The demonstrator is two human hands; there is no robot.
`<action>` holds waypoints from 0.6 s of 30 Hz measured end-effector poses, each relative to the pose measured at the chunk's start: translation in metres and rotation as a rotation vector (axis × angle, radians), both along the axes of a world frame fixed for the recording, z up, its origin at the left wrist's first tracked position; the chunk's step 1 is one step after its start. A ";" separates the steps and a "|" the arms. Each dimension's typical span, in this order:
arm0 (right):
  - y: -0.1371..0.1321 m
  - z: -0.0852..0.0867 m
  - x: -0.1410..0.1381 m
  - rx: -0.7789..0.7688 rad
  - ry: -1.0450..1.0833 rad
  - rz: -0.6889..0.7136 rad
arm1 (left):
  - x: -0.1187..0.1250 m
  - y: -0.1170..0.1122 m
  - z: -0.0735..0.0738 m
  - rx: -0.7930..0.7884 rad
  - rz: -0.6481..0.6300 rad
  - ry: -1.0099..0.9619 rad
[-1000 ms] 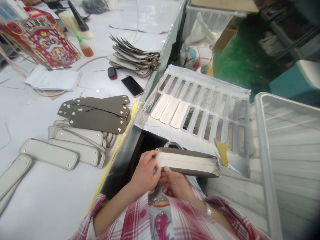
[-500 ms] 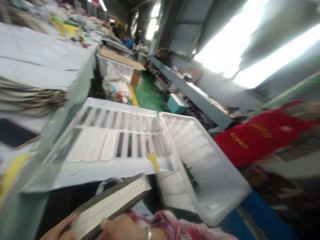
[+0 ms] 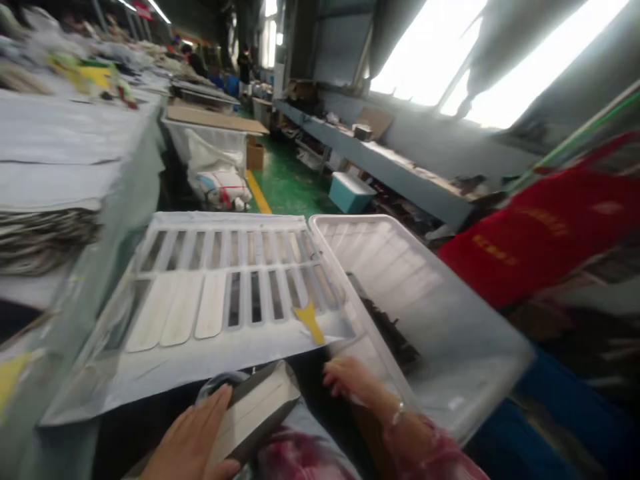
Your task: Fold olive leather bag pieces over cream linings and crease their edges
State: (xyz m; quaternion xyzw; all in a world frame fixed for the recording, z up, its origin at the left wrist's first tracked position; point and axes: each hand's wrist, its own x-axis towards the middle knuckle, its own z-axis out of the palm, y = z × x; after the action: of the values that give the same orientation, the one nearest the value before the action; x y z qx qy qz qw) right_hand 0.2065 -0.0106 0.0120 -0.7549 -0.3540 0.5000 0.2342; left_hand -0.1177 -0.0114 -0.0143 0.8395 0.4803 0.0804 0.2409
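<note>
Step in hand, as judged: left hand (image 3: 187, 440) clasping folded grey-and-cream leather strip (image 3: 253, 413) above lap, not yet on white slotted rack (image 3: 225, 220); right hand (image 3: 353, 380) open, fingers spread, beside clear plastic tray (image 3: 380, 217). Next move calls for free rack slot. Count: three cream strips (image 3: 210, 303), one yellow scraper (image 3: 310, 323)
</note>
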 end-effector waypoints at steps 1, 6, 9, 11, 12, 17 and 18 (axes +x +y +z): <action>0.015 -0.011 0.011 -0.004 -0.075 0.034 | -0.001 0.000 0.005 -0.089 -0.001 0.054; 0.083 -0.061 0.045 0.108 -0.446 0.120 | 0.026 0.019 0.030 -0.363 0.022 0.141; 0.115 -0.085 0.034 0.100 -0.574 0.194 | 0.030 0.028 0.042 -0.411 0.008 0.079; 0.133 -0.098 0.022 0.051 -0.634 0.239 | 0.028 0.033 0.047 -0.456 -0.010 0.035; 0.141 -0.104 0.018 0.022 -0.653 0.263 | 0.026 0.036 0.048 -0.485 -0.021 0.019; 0.168 -0.125 0.018 -0.073 -0.670 0.371 | 0.022 0.058 0.042 -0.642 -0.114 -0.039; 0.170 -0.126 0.021 -0.090 -0.673 0.389 | 0.023 0.064 0.040 -0.668 -0.147 -0.049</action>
State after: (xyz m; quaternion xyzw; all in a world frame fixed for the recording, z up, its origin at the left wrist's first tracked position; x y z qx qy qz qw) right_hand 0.2275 0.1593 -0.1143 -0.8049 -0.5253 0.2747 -0.0276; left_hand -0.0947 0.0523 0.0256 0.7446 0.4122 -0.0785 0.5191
